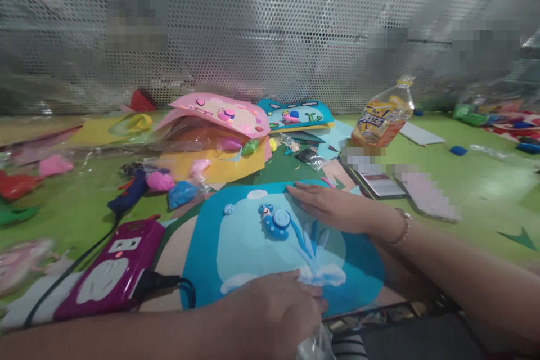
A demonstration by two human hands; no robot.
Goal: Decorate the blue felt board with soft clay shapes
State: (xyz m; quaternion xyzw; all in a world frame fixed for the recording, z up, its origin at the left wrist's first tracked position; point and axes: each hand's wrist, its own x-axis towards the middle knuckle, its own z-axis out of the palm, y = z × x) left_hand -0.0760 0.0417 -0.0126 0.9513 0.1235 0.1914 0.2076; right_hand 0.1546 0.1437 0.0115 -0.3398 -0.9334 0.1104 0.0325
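A teal card [198,253] with a light-blue centre lies before me. On it are a blue clay snail [276,224], blue clay leaves [310,247] and white clay patches. My right hand [320,202] rests flat on the card's upper right part, fingers stretched toward the snail. Over the lower edge is my left hand [282,306], its fingers bent and partly hidden from me. Crumpled clear plastic [316,344] comes out from beneath its curled fingers.
Left of the card lie a purple power strip [113,270] with plugged cords, a dark blue glue gun [130,191] and bagged blue clay [182,194]. Behind are a pink decorated card [219,112], another teal card [324,114], a plastic bottle [386,112] and a phone [382,183].
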